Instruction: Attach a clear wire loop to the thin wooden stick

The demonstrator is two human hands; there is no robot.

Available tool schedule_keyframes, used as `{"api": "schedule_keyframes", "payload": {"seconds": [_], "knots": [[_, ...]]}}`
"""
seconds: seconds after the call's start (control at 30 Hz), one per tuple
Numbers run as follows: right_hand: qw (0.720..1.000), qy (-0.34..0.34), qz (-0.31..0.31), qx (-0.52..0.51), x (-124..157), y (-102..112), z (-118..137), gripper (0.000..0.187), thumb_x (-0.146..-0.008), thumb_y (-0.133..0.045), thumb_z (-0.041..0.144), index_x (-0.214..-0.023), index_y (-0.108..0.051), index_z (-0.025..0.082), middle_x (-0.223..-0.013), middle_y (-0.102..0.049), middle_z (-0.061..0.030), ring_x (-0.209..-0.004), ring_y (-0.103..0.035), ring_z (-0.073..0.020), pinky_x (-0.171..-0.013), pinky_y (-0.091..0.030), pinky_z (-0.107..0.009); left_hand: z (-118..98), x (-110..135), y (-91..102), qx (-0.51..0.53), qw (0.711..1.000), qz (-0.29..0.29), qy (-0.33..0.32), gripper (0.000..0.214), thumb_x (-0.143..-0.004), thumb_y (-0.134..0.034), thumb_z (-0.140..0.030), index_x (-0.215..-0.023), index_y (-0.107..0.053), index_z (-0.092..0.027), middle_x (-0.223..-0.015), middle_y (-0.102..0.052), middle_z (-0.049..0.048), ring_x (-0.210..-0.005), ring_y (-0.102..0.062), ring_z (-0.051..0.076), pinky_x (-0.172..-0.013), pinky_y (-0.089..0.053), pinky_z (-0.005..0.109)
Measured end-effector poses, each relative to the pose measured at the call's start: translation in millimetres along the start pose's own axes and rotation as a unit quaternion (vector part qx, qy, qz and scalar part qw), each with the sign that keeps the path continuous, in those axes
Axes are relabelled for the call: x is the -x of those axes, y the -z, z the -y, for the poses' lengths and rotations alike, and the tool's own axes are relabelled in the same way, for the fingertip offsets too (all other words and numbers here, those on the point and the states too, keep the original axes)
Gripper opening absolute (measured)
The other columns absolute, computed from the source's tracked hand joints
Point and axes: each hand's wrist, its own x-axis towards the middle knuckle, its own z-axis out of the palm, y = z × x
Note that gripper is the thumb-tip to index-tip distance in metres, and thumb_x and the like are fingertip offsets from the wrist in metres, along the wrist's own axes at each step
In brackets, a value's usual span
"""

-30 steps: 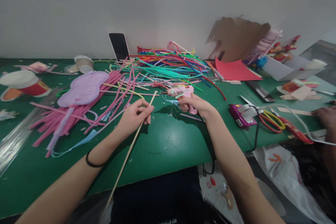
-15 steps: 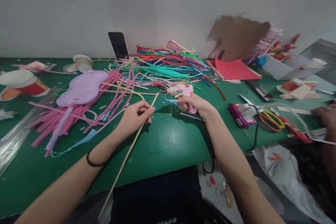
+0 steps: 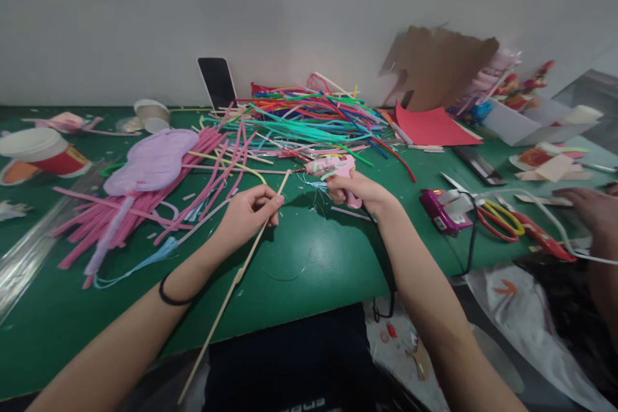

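Observation:
My left hand [image 3: 255,212] pinches a thin wooden stick [image 3: 230,290] near its upper end; the long lower part slants down past the table's front edge. In my right hand [image 3: 355,190] is a pink hot glue gun [image 3: 331,167], its nozzle pointing left at the tip of the stick. Whether nozzle and tip touch, I cannot tell. Just below the gun lies a light blue tassel [image 3: 316,185]. To the left, a lilac flat piece made of fuzzy stems [image 3: 157,161] rests on a bundle of pink pipe cleaners [image 3: 116,222], with another blue tassel [image 3: 154,259] beside it.
Many coloured pipe cleaners [image 3: 309,119] are heaped at the back, near a propped phone [image 3: 217,82]. At right lie red paper [image 3: 432,127], a purple power adapter [image 3: 441,211] with cables, and scissors [image 3: 499,219]. Another person's hand [image 3: 586,209] is at the far right. Paper cups [image 3: 46,148] stand left.
My hands, the stick and the glue gun hold almost the same place. The other person's hand at the far right has shifted and lifted slightly.

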Motion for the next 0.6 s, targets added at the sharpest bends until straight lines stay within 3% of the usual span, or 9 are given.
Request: {"api": "schedule_keyframes", "payload": {"seconds": [0.6], "knots": [[1.000, 0.001, -0.005, 0.016, 0.6, 1.0, -0.4, 0.030, -0.074, -0.066, 0.024, -0.056, -0.043, 0.021, -0.052, -0.042, 0.0012, -0.050, -0.034, -0.0097, -0.047, -0.032, -0.027, 2.7, -0.7, 0.3, 0.018, 1.000, 0.008, 0.002, 0.024, -0.091, -0.057, -0.038, -0.083, -0.062, -0.016, -0.057, -0.064, 0.0000, -0.052, -0.058, 0.012, -0.055, -0.047, 0.022]]}}
